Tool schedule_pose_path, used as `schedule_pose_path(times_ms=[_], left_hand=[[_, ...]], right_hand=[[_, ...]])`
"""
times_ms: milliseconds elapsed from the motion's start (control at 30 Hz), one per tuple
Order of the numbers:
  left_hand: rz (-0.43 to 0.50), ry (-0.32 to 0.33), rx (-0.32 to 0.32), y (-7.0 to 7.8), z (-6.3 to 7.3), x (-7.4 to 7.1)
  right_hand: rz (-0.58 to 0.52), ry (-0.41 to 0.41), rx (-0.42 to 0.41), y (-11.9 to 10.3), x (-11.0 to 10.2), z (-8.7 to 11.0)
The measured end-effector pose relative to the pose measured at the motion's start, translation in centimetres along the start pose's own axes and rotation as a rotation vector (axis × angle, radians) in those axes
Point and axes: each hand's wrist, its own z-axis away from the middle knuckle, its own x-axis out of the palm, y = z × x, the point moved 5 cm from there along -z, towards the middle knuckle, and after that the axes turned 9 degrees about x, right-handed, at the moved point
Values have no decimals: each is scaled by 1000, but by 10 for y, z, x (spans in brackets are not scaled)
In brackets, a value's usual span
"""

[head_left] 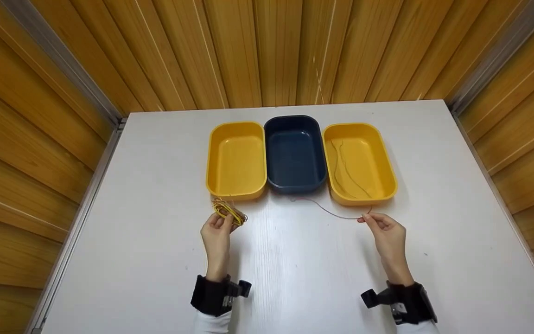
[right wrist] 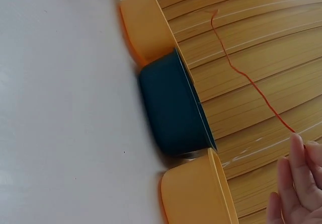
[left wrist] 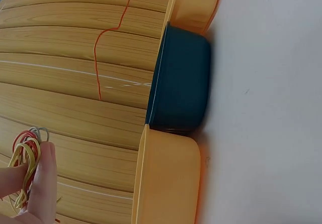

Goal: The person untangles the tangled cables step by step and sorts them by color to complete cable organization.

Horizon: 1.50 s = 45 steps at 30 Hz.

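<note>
My left hand (head_left: 216,234) holds a looped bundle of thin wires (head_left: 230,214) between thumb and fingers, in front of the left yellow bin. Yellow, red and grey strands show in this bundle (left wrist: 31,153) in the left wrist view. In front of the right yellow bin, my right hand (head_left: 390,234) pinches one end of a single thin red wire (head_left: 325,210). That red wire (right wrist: 246,75) stretches out in the air with slight bends, its far end loose. A couple of thin strands (head_left: 349,172) lie inside the right yellow bin.
A left yellow bin (head_left: 208,162), a dark blue bin (head_left: 297,189) and a right yellow bin (head_left: 393,181) stand side by side on the white table (head_left: 155,241). Wood-patterned walls (head_left: 276,51) surround the table's back and sides.
</note>
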Motion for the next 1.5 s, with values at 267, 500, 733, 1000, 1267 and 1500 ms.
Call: schedule_pose_path(times_ms=[267, 500, 733, 1000, 1267, 1500], left_hand=[[-23, -24, 2, -1, 2, 0], [-27, -34, -21, -2, 4, 1], [-38, -38, -22, -2, 5, 4], [-42, -52, -16, -3, 7, 6], [-65, -60, -23, -3, 7, 6], [-68, -71, -19, -3, 8, 7]], right_hand=[[-53, -2, -16, -4, 11, 1], [-62, -22, -41, -11, 30, 1], [-79, -70, -70, -19, 57, -1], [-58, -117, -83, -26, 94, -14], [-20, -159, -71, -28, 128, -24], [7, -157, -115, -30, 150, -26]])
